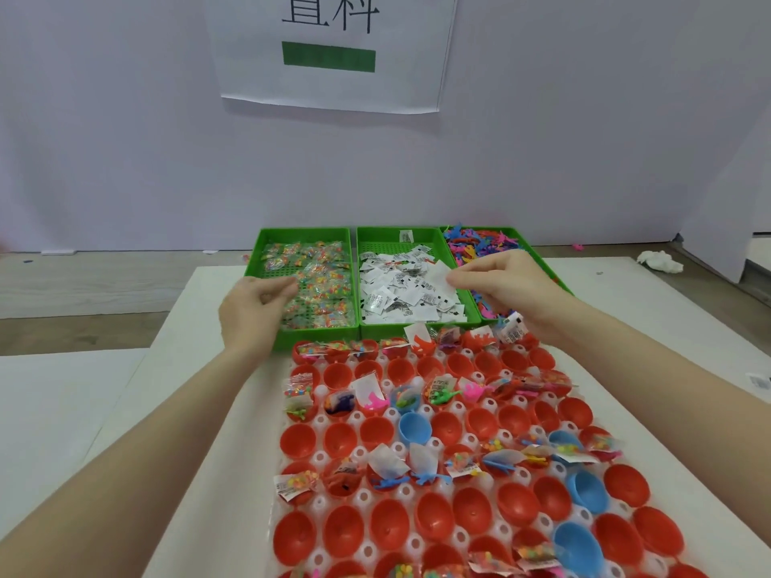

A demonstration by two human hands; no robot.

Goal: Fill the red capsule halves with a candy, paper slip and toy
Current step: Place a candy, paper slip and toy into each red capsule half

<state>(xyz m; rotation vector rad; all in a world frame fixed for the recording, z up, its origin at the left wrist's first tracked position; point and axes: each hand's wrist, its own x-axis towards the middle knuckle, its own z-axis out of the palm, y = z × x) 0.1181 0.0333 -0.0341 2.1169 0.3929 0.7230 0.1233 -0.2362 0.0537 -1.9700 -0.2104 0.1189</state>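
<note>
Three green trays hold candy packets point(317, 281), paper slips point(396, 294) and toys point(471, 244). Right hand point(500, 285) pinches one slip point(438, 279); left hand point(254, 310), fingers curled, reaches the candy packets, grasp unclear. Red capsule halves point(434, 519) sit in the near holder, some filled.

Two bare forearms come in from the lower corners, each ending in a bare hand: the left hand point(254, 308) and the right hand point(507, 285). No sleeve shows on either arm up to the picture's edge. Neither wrist carries a watch or band. The fingers point(463, 280) look ringless and ungloved, though the wide lens blurs them. The nails seem short and plain.
</note>
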